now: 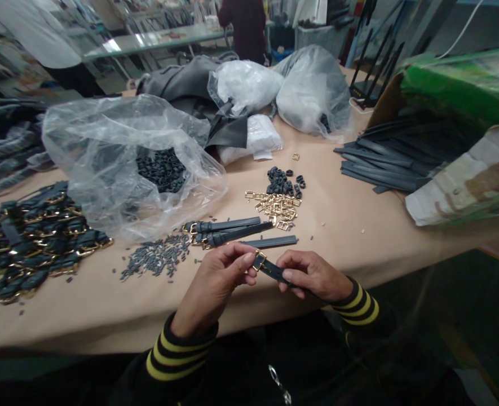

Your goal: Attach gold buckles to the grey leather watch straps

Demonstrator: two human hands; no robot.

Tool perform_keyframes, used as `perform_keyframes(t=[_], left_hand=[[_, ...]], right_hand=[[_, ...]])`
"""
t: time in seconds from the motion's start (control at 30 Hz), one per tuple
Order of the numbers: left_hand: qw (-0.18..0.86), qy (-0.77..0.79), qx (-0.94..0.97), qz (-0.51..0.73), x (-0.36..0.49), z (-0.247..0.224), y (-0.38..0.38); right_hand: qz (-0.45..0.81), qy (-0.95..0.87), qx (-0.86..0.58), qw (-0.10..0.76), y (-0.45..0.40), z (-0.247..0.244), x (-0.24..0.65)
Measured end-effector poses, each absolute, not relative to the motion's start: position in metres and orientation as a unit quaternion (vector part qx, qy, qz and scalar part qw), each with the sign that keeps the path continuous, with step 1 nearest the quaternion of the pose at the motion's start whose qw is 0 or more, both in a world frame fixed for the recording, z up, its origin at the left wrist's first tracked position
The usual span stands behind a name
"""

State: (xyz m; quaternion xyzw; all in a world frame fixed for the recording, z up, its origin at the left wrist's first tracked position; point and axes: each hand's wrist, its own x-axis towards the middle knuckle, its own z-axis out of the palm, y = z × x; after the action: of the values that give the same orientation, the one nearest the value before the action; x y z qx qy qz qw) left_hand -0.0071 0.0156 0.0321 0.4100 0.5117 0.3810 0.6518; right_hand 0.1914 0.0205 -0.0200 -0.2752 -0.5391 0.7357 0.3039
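Note:
A dark strap (272, 271) with a gold buckle (260, 260) is held between both hands above the table's front edge. My left hand (221, 276) pinches the buckle end with thumb and fingers. My right hand (312, 275) is closed on the strap a little to the right of the buckle. Just behind the hands lie several buckled straps (228, 230) and one plain strip (270, 242). Beyond them is a pile of gold buckles (278, 207) beside small dark loops (279, 181). Small dark pieces (156, 256) are spread left of the straps.
An open plastic bag (135, 163) with dark loops stands at the left, near a heap of buckled straps (42, 237). Long dark strips (384, 155) stick out of a box (460, 84) at the right. Filled bags (312, 93) stand at the back; people are beyond the table.

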Motion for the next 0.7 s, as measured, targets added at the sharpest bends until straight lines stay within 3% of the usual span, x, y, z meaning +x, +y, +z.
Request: perform_keyframes(t=[0.17,0.5,0.6,0.7], left_hand=[[0.749,0.44,0.319,0.379,0.006,0.016,0.011],[0.684,0.469,0.365,0.424,0.024,0.005,0.004],[0.708,0.475,0.304,0.426,0.024,0.004,0.004],[0.708,0.475,0.296,0.43,0.023,0.002,0.002]], right_hand=[[0.718,-0.547,-0.278,0.328,0.02,-0.017,0.185],[0.553,-0.603,-0.445,0.365,0.009,-0.005,0.173],[0.44,-0.69,-0.421,0.393,0.007,-0.006,0.171],[0.438,-0.713,-0.385,0.389,0.009,-0.009,0.17]])
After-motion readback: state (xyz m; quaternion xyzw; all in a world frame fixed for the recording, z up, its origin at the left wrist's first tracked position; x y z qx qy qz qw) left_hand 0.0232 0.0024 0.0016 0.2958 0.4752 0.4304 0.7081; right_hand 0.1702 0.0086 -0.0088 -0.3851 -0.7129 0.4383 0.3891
